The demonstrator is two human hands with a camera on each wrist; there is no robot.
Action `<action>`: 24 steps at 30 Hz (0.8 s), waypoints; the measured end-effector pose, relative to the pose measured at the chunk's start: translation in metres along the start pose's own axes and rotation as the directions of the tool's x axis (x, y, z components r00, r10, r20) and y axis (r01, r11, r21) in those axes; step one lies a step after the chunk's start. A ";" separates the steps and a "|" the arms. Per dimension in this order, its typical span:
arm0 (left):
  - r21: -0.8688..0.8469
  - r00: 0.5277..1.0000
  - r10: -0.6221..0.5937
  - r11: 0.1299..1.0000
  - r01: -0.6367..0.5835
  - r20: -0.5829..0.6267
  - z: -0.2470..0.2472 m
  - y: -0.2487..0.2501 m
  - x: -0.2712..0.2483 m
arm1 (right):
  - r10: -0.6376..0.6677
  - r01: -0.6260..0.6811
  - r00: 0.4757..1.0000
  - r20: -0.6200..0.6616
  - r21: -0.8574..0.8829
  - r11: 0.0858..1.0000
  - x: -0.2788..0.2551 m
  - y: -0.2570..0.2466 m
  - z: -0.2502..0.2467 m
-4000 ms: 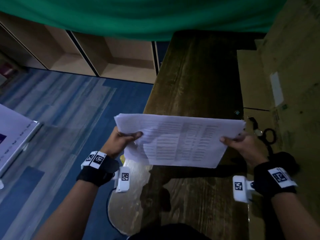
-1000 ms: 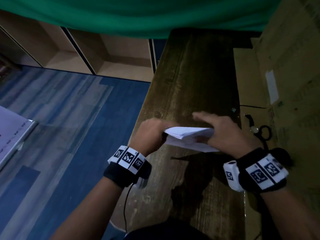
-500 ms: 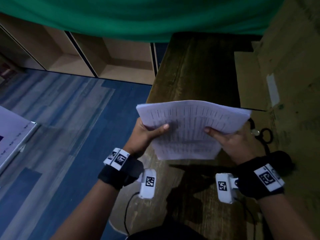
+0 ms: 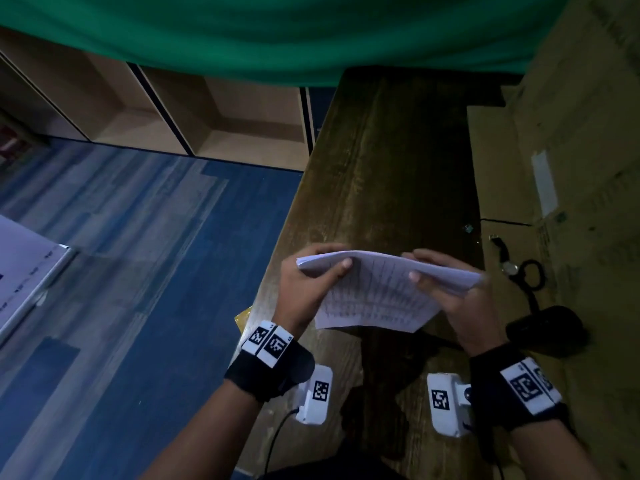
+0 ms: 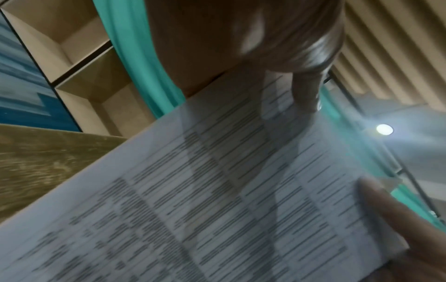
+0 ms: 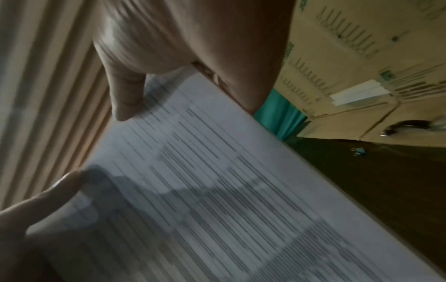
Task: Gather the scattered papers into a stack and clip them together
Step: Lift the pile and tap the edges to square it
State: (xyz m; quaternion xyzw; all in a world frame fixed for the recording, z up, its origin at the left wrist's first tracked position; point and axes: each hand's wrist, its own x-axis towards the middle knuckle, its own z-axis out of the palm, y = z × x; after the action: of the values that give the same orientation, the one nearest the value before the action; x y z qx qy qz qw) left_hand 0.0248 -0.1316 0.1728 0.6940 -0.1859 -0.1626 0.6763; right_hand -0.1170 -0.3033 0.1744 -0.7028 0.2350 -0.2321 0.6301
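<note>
A stack of printed white papers point(image 4: 381, 292) is held upright over the near part of the dark wooden bench point(image 4: 388, 161), its lower edge close to the bench top. My left hand point(image 4: 308, 285) grips the stack's left side, thumb on the printed face. My right hand point(image 4: 450, 289) grips the right side the same way. The printed sheets point(image 5: 217, 190) fill the left wrist view and the printed sheets point(image 6: 217, 190) fill the right wrist view. A small bluish clip point(image 4: 469, 228) lies on the bench near its right edge, also seen as the clip point(image 6: 359, 151).
Cardboard point(image 4: 554, 168) lies along the bench's right side with black scissors point(image 4: 526, 271) on it. A dark rounded object point(image 4: 547, 330) sits by my right wrist. Blue floor point(image 4: 138, 271) and open wooden shelves point(image 4: 207, 109) lie left; a green curtain point(image 4: 277, 29) hangs behind.
The stack has dropped from a raised position half a second ago down toward the bench top and tipped forward. Both hands keep their grip on its sides.
</note>
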 end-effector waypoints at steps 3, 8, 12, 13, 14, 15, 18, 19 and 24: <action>-0.020 0.998 0.046 0.999 -0.047 -0.045 0.004 0.011 0.006 | -0.043 0.043 0.999 -0.003 0.023 0.999 0.005 -0.015 -0.001; 0.005 0.995 0.036 0.999 -0.035 -0.093 0.010 0.009 0.009 | 0.003 -0.004 0.998 -0.056 -0.017 1.000 0.009 -0.015 0.007; 0.021 0.995 0.047 0.999 -0.045 -0.092 0.010 0.007 0.011 | 0.013 -0.014 0.998 -0.061 -0.015 1.000 0.008 -0.013 0.004; 0.019 0.995 0.047 0.999 -0.046 -0.089 0.010 0.007 0.011 | 0.003 -0.003 0.999 -0.051 -0.008 1.000 0.007 -0.014 0.004; 0.017 0.995 0.049 0.999 -0.048 -0.084 0.009 0.006 0.010 | -0.002 0.003 0.999 -0.043 0.007 1.000 0.007 -0.015 0.004; 0.012 0.996 0.051 0.999 -0.050 -0.071 0.008 0.007 0.010 | -0.006 0.006 0.999 -0.033 0.016 1.000 0.006 -0.016 0.005; -0.005 0.999 0.051 0.999 -0.051 -0.001 0.003 0.004 0.008 | -0.014 0.014 1.000 -0.002 -0.033 0.999 0.006 -0.015 0.004; 0.000 0.999 0.030 1.000 -0.030 0.021 0.002 -0.001 0.008 | -0.017 0.019 1.000 0.015 -0.077 0.997 0.007 -0.013 0.004; 0.031 0.977 -0.202 0.979 0.201 0.072 0.000 -0.034 0.004 | 0.242 -0.247 0.961 -0.135 -0.021 0.969 0.008 0.022 0.008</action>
State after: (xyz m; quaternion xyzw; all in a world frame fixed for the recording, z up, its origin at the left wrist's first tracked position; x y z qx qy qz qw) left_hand 0.0299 -0.1327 0.1391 0.7105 -0.1416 -0.2540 0.6408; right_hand -0.1065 -0.3038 0.1521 -0.6634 0.3651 -0.1938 0.6237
